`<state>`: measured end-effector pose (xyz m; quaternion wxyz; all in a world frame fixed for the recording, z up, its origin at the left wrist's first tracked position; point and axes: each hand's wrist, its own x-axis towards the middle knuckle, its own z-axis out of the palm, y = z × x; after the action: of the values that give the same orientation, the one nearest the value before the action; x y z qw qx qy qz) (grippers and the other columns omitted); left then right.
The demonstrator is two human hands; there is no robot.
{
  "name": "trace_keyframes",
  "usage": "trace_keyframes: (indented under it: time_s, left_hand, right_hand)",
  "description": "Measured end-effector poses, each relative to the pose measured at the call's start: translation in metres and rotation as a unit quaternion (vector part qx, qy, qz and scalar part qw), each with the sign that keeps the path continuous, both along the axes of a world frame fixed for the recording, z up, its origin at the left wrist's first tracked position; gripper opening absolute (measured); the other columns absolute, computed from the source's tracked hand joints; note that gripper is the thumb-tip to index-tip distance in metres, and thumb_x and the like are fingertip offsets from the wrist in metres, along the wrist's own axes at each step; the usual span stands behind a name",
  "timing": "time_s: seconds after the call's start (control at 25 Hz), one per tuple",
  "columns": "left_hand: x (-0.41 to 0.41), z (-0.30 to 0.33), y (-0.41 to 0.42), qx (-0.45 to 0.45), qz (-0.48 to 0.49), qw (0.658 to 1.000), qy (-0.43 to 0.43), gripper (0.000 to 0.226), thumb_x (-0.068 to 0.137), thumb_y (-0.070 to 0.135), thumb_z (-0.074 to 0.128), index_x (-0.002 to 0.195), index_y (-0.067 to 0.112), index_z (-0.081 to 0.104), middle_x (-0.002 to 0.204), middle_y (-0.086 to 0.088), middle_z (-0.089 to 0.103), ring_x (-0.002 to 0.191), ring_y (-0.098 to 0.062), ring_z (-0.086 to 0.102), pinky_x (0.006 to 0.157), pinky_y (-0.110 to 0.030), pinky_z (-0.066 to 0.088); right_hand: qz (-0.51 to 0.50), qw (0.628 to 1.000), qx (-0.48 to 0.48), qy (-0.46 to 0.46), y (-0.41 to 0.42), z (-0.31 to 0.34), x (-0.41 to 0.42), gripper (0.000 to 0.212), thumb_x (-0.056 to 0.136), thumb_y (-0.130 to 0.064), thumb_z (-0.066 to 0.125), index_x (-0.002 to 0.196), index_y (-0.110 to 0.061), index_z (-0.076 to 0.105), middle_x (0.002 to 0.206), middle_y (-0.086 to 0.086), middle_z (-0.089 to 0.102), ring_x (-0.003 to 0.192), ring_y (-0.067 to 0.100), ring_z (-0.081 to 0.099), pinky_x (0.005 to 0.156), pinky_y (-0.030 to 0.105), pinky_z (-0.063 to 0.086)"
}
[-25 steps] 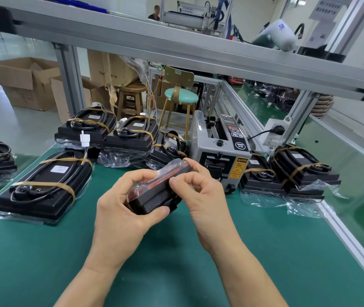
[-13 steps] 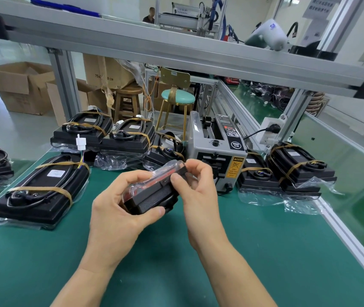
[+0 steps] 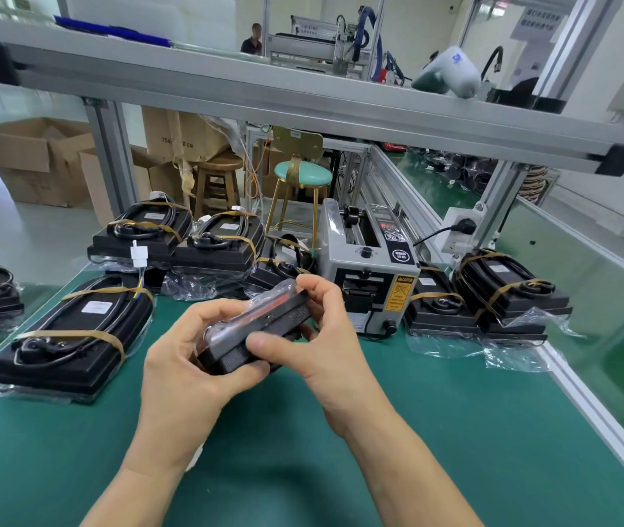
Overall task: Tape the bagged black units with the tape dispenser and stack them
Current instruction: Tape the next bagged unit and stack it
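Both hands hold one small black unit in a clear bag above the green table, tilted with its far end raised. My left hand grips its near end, thumb across the lower edge. My right hand pinches the far end, fingers curled over the bag's top. The grey tape dispenser stands just behind the right hand. Taped black units lie in stacks at the left, the back and the right.
An aluminium frame rail crosses overhead and a frame edge runs along the table's right side. A power socket with a cord sits behind the dispenser. Stools and cardboard boxes stand beyond the table.
The right hand's fingers have shifted along the unit's far end, and its thumb now shows under the unit. The unit stays held in the same place before the dispenser.
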<state>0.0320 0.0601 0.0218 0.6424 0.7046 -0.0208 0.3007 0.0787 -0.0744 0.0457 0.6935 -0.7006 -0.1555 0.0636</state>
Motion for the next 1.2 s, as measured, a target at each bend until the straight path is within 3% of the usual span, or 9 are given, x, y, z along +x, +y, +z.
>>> trace_keyframes:
  time_s: [0.24,0.32,0.44,0.52,0.68,0.8,0.92,1.0,1.2]
  left_hand:
    - [0.002,0.001,0.009,-0.031,-0.037,0.999,-0.017,0.057,0.044,0.002,0.08,0.093,0.031,0.07,0.094,0.008,0.072,0.081,-0.007,0.067,0.073,-0.016,0.053]
    - [0.003,0.001,0.015,-0.052,-0.048,0.997,-0.025,0.058,0.041,0.003,0.08,0.092,0.029,0.071,0.092,0.005,0.073,0.081,-0.01,0.068,0.073,-0.019,0.054]
    - [0.005,-0.001,0.025,-0.153,-0.086,0.984,-0.046,0.055,0.039,0.008,0.077,0.091,0.025,0.072,0.089,0.002,0.073,0.081,-0.014,0.069,0.073,-0.022,0.056]
    - [0.003,-0.007,0.027,-0.231,-0.133,0.962,-0.056,0.05,0.045,0.005,0.068,0.091,0.024,0.071,0.091,0.002,0.074,0.082,-0.015,0.07,0.075,-0.025,0.056]
    - [0.001,-0.019,0.028,-0.347,-0.193,0.918,0.005,0.054,0.059,-0.003,0.044,0.094,0.025,0.073,0.103,-0.002,0.072,0.091,-0.018,0.07,0.076,-0.028,0.057]
    - [-0.002,-0.018,0.043,-0.127,-0.085,0.987,0.049,0.07,0.055,0.002,0.067,0.117,0.033,0.062,0.127,0.01,0.061,0.123,-0.013,0.053,0.102,-0.033,0.043]
    - [-0.003,-0.012,0.047,0.14,-0.053,0.988,0.034,0.085,0.05,0.031,0.081,0.129,0.041,0.051,0.141,0.017,0.047,0.134,-0.002,0.038,0.11,-0.025,0.029]
    - [-0.001,-0.011,0.04,0.159,-0.105,0.98,0.058,0.084,0.053,0.033,0.081,0.131,0.041,0.051,0.139,0.016,0.05,0.132,-0.002,0.04,0.108,-0.016,0.027]
    - [-0.001,-0.026,0.047,0.021,-0.146,0.985,0.093,0.071,0.049,0.0,0.088,0.114,0.019,0.066,0.118,0.003,0.068,0.117,-0.015,0.059,0.101,-0.019,0.042]
  right_hand:
    - [-0.059,0.997,0.044,0.007,-0.001,-0.005,0.02,0.028,0.088,-0.009,0.065,0.11,-0.025,0.055,0.104,-0.006,0.058,0.096,0.006,0.056,0.089,0.018,0.046]
    - [-0.042,0.998,0.044,-0.004,-0.014,-0.008,0.021,0.034,0.087,-0.013,0.067,0.114,-0.03,0.054,0.112,-0.008,0.06,0.104,0.003,0.055,0.088,0.013,0.044]
    - [0.089,0.993,-0.073,-0.038,-0.037,-0.017,0.016,0.08,0.067,-0.033,0.082,0.134,-0.044,0.04,0.137,-0.026,0.046,0.129,-0.012,0.039,0.104,0.012,0.03]
    - [0.165,0.975,-0.135,-0.069,-0.039,-0.021,0.011,0.099,0.06,-0.026,0.087,0.14,-0.048,0.032,0.14,-0.03,0.043,0.132,-0.011,0.036,0.108,0.015,0.03]
    - [0.103,0.981,-0.133,-0.102,-0.033,-0.015,0.009,0.069,0.063,-0.008,0.081,0.119,-0.038,0.053,0.11,-0.014,0.067,0.104,0.006,0.063,0.091,0.022,0.048]
    - [0.017,0.945,-0.26,-0.199,-0.041,-0.006,0.015,0.062,0.064,-0.011,0.079,0.114,-0.037,0.053,0.106,-0.018,0.062,0.102,0.007,0.058,0.091,0.031,0.047]
    - [-0.022,0.859,-0.406,-0.311,-0.035,-0.004,0.021,0.058,0.065,-0.016,0.077,0.115,-0.035,0.054,0.11,-0.015,0.059,0.104,0.011,0.051,0.081,0.027,0.031]
    - [-0.006,0.837,-0.427,-0.344,-0.027,-0.008,0.024,0.057,0.066,-0.015,0.075,0.117,-0.031,0.055,0.112,-0.013,0.06,0.104,0.012,0.049,0.073,0.026,0.022]
    - [0.014,0.83,-0.422,-0.364,-0.015,-0.027,0.029,0.055,0.066,-0.01,0.072,0.114,-0.031,0.056,0.108,-0.015,0.058,0.102,0.01,0.047,0.082,0.024,0.022]
